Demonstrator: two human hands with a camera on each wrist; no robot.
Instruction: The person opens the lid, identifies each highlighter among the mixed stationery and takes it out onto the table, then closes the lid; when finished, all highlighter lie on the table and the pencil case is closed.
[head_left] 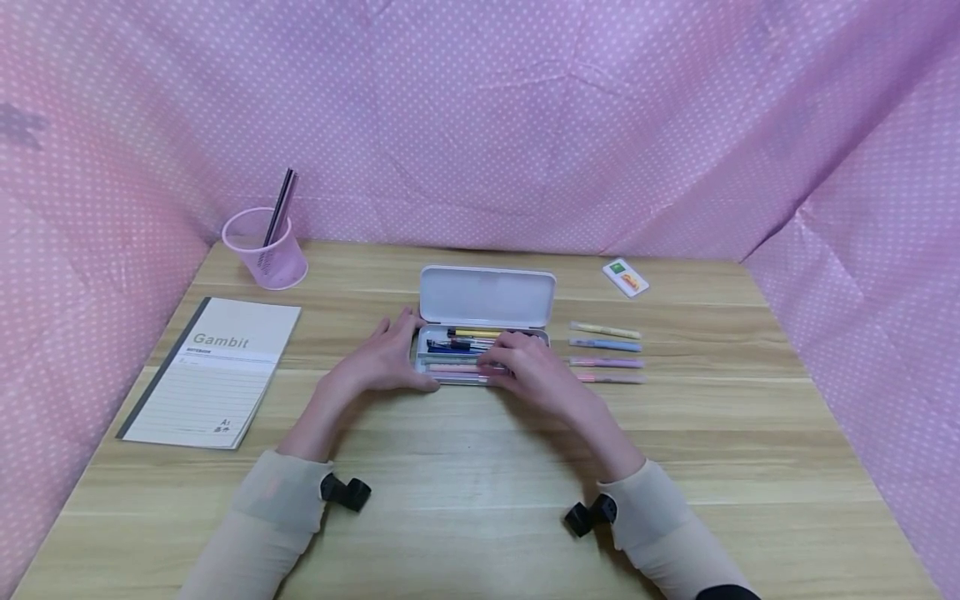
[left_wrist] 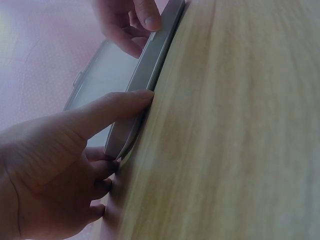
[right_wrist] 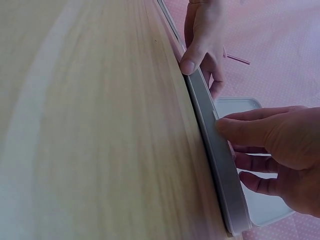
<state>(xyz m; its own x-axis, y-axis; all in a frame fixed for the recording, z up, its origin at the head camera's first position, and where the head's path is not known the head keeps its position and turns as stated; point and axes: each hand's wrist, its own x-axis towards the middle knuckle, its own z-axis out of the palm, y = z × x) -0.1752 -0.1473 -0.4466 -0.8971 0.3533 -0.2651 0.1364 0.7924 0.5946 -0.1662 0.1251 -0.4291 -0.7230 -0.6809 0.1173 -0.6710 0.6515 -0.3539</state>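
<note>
- Clasped at its nine o'clock end, the pencil case [head_left: 465,384] sits between the thumb and fingers of the left hand [head_left: 382,358].
- At four o'clock from the case's centre, the right hand [head_left: 536,371] reaches over the front rim with bent fingers among the contents; whether they pinch a pen, I cannot tell.
- Only the wrist views show the case's front wall [left_wrist: 150,65]: the left thumb presses on it, and the right thumb touches near its upper edge.
- From the left wrist, the other left fingers can be seen curling at the case's end, a detail that the head view largely hides.
- Only the head view shows what lies inside: a yellow pen [head_left: 472,333] toward twelve o'clock, dark pens [head_left: 450,350] in the middle, a pink pen [head_left: 453,368] toward six.
- Its pale lid [head_left: 487,297] stands raised at twelve o'clock.
- Around the case on the wooden table [head_left: 465,533], the head view has four slim pens [head_left: 604,344] at three o'clock, a small white block [head_left: 626,277] at two, a pink cup [head_left: 281,265] with dark sticks [head_left: 280,208] at ten, and a notebook [head_left: 225,367] at nine.
</note>
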